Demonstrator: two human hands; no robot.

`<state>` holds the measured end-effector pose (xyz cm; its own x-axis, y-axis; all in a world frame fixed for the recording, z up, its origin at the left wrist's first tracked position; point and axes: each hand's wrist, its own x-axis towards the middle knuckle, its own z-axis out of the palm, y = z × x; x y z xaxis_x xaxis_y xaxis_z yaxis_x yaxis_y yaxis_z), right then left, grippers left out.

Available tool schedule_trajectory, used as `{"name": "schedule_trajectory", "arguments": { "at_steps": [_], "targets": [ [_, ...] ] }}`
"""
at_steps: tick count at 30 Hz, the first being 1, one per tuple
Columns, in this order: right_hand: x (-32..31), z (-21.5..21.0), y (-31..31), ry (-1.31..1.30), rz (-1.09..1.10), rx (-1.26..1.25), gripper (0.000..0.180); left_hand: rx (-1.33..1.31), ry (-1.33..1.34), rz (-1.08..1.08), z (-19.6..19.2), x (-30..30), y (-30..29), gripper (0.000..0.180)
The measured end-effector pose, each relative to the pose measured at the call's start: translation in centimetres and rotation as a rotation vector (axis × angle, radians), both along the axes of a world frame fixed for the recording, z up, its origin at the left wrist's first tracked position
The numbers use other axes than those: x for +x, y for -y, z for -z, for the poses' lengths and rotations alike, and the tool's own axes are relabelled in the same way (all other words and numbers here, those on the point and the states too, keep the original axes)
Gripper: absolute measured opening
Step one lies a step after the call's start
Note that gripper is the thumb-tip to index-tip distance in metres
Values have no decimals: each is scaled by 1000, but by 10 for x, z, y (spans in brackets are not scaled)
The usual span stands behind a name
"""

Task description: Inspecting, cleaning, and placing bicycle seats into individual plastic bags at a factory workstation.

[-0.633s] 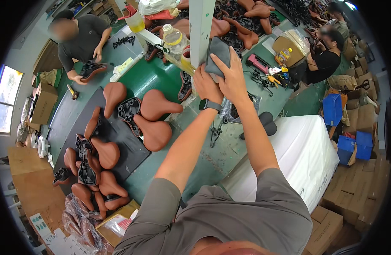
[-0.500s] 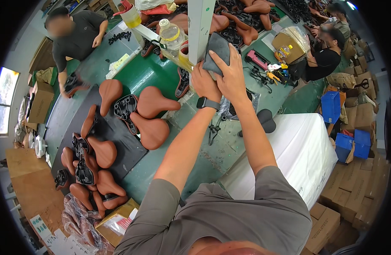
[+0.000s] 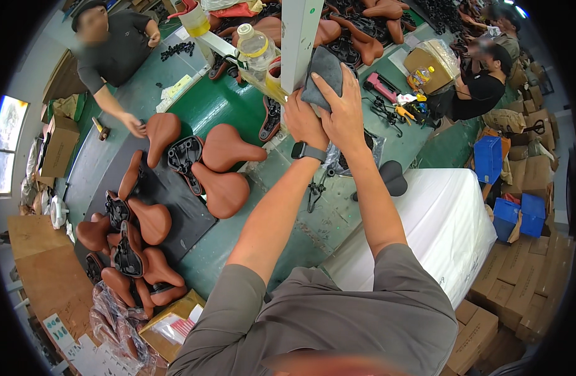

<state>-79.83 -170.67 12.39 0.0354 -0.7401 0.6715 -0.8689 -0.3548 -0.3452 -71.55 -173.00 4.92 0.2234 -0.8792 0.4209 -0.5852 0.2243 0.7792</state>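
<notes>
Bright indoor light, glaring window (image 3: pixel 10 141) at left, edges bent, corners black

2 bare forearms (image 3: pixel 275 216) outstretched, left hand (image 3: pixel 305 121) and right hand (image 3: pixel 343 116) close together, right thumb (image 3: pixel 323 88) wide apart.

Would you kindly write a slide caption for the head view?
Right hand holding a grey cloth by a white post, left hand alongside, near brown bicycle saddles.

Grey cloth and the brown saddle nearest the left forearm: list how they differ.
The grey cloth is dull grey; the saddle is reddish brown. The right hand holds the cloth, while the saddle lies top up among others, touched by no hand. The cloth looks soft and folded; the saddle is smooth, rounded and tapers to a nose. Both look plain, without visible pattern.
</notes>
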Motion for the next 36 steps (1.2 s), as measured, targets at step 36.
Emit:
{"name": "schedule_trajectory", "arguments": {
  "at_steps": [36],
  "targets": [
    [180,152,-344,2155,-228,1274,60,762,-609,-818,256,441,-716,100]
  ]
}}
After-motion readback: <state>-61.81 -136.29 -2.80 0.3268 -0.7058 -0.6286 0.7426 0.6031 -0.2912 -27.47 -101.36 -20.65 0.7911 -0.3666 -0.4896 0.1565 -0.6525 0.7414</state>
